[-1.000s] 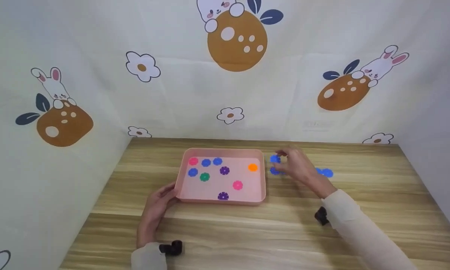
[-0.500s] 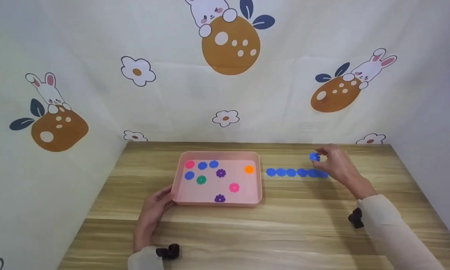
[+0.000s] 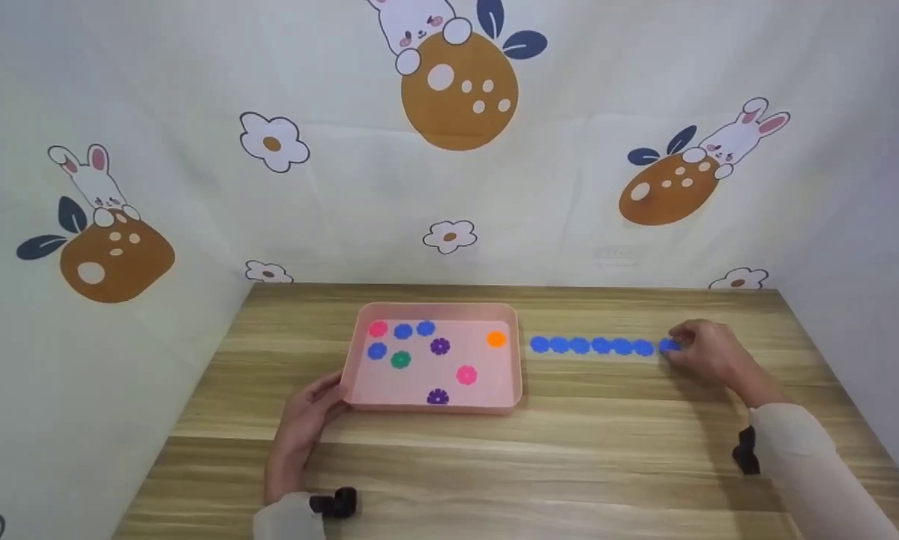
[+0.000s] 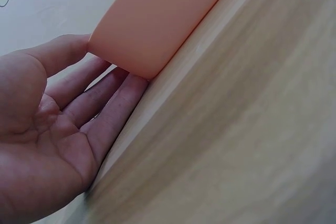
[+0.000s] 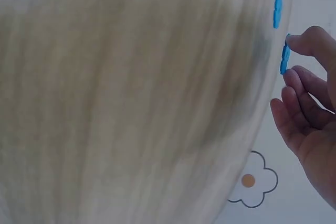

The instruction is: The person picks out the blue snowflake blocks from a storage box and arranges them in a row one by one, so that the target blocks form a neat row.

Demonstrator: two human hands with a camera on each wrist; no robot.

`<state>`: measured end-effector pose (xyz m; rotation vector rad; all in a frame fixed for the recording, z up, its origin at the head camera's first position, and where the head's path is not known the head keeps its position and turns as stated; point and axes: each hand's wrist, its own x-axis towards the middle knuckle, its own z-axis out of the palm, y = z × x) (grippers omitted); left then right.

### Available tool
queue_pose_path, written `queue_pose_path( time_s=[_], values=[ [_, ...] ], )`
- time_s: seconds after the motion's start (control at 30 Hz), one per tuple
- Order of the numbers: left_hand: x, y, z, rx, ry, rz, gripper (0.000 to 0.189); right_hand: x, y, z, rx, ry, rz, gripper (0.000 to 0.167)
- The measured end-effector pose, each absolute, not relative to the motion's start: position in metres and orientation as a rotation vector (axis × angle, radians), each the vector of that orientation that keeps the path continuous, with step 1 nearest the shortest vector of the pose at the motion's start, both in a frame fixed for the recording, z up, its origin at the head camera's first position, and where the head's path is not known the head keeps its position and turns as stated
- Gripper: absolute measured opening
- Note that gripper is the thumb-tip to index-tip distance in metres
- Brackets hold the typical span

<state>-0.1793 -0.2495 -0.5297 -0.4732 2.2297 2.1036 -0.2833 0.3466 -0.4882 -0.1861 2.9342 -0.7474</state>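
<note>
With thumb and fingertips, my right hand (image 3: 715, 352) pinches a blue flower-shaped plastic disc (image 3: 669, 346) low over the table. The right wrist view shows that disc (image 5: 285, 56) edge-on between thumb and forefinger. Just left of it runs a straight row of several blue discs (image 3: 601, 346), with a small gap before the held one. My left hand (image 3: 307, 420) rests against the left side of a pink tray (image 3: 438, 409) near its front corner. In the left wrist view its thumb touches the rim and its fairly straight fingers (image 4: 118, 98) touch the tray's lower edge.
Inside the tray lie several loose discs, among them a green one (image 3: 400, 360), an orange one (image 3: 495, 340) and a purple one (image 3: 439, 346). A patterned cloth (image 3: 344, 202) stands around the back and sides of the wooden table (image 3: 539, 465).
My right hand has carried a blue disc rightward from beside the tray, above the row, and lowered it to the row's right end. The left hand stays at the tray.
</note>
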Motion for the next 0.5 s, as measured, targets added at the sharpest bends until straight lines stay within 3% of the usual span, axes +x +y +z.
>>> queue_pose_path(
  time_s=[0.5],
  values=[
    [-0.1794,-0.25,-0.5287,-0.474,2.199,2.128,0.045,-0.2872,0.3451,-0.497,-0.253,2.889,-0.753,0.043]
  ],
)
